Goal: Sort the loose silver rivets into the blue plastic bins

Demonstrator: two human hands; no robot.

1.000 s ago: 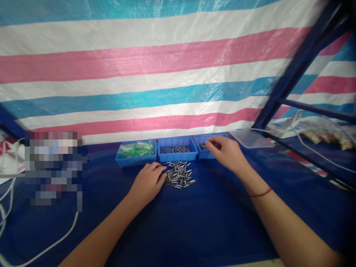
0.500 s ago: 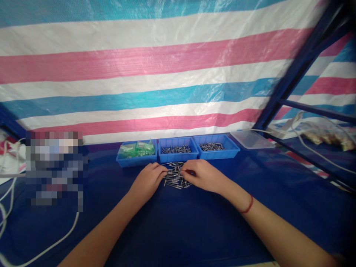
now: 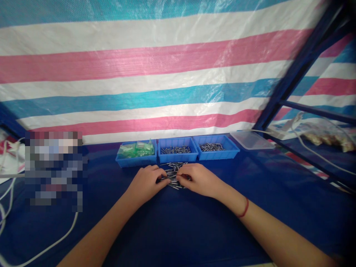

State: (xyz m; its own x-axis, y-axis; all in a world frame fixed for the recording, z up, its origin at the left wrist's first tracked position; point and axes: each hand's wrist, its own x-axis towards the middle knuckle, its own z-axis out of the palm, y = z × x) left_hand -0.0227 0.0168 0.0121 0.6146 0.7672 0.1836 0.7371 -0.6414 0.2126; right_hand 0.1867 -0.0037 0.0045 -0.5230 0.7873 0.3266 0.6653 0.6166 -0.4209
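Note:
A loose pile of silvery blind rivets [image 3: 172, 172] lies on the dark blue table, between my two hands. My left hand [image 3: 146, 183] is at the pile's left side, thumb and forefinger curled around a small gap and closed on rivets at their tips. From the right, my right hand [image 3: 201, 180] pinches at rivets in the pile, its fingertips close to those of my left. Exactly which rivets each hand grips is hard to make out. A red cord circles my right wrist.
Behind the pile stand three blue bins: the left bin [image 3: 136, 161] with green plastic packets, the middle bin [image 3: 178, 157] and right bin [image 3: 232, 152] with rivets. A clear lid [image 3: 251, 140] lies farther right. White cables [image 3: 66, 235] run at left; blue frame posts [image 3: 289, 78] rise at right.
My left hand has moved slightly nearer, its thumb and forefinger now further apart. My right hand has shifted a little left and nearer over the pile. The bins have not moved.

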